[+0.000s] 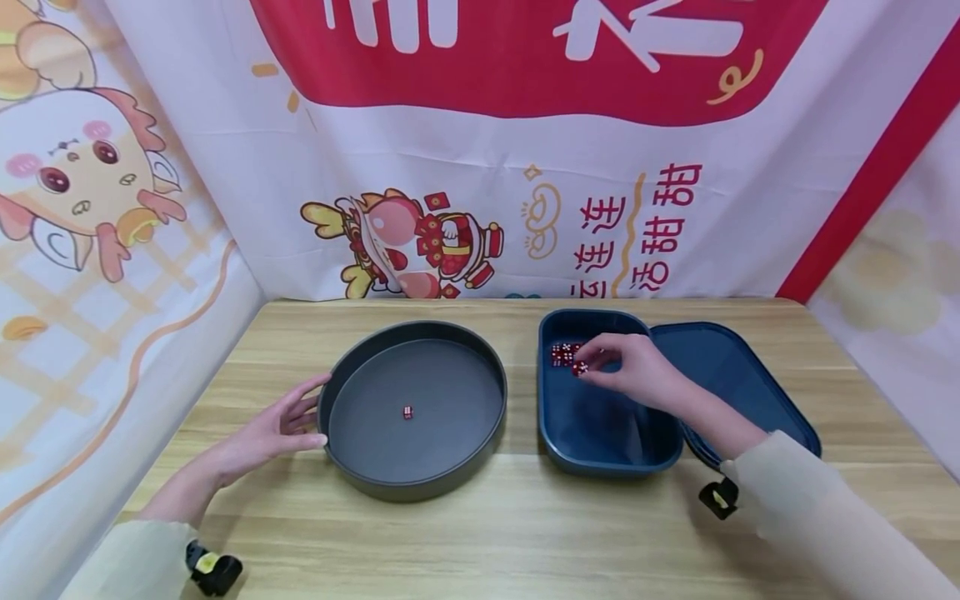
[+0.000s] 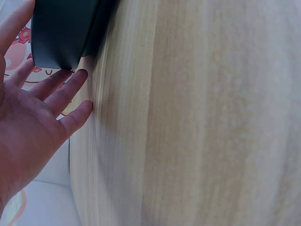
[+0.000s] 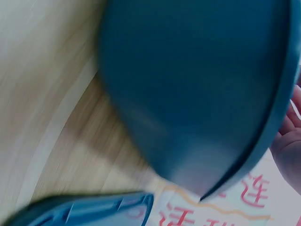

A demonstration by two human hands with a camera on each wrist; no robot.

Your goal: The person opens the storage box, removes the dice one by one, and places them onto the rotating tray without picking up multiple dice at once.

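My right hand reaches into a dark blue rectangular box and pinches a red die between thumb and fingertips. Several more red dice lie together in the box's far left part. To the left stands a round dark grey pan with a single small red die on its floor. My left hand is at the pan's left side, thumb and fingers spread and loosely extended against its wall. In the right wrist view the box wall hides most of the right hand.
A dark blue lid lies on the wooden table right of the box, close against it. Printed cloth hangs behind the table and along both sides. A strip of table separates pan and box.
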